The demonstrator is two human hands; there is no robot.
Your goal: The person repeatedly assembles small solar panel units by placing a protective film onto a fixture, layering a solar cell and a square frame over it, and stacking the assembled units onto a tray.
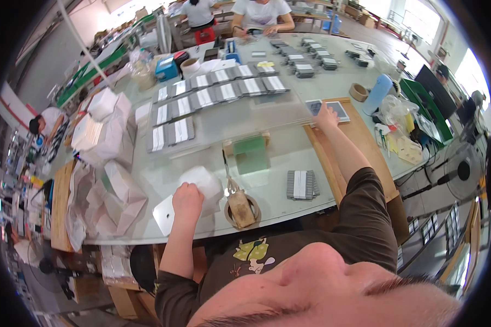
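My left hand [187, 198] is closed at the front of the table, beside a crumpled translucent white plastic sheet [204, 184]. A thin silver plate [163, 216] with a small dark mark lies against its left side. What its fingers hold is hidden. At the right, my right hand [326, 116] reaches across a brown wooden board [360, 147]. Its fingers are stretched out onto a flat, white-edged panel with a dark face [341, 111]. Between my arms, a worn wooden block [241, 210] rests on a roll of tape [229, 218].
Rows of banded grey strip bundles [204, 98] lie on a raised clear sheet [240, 117]. One bundle [300, 185] sits near the front edge, and a green block [251, 154] stands mid-table. White paper-lined stacks [101, 128] fill the left; a blue bottle [378, 92] stands right. A person [262, 16] works opposite.
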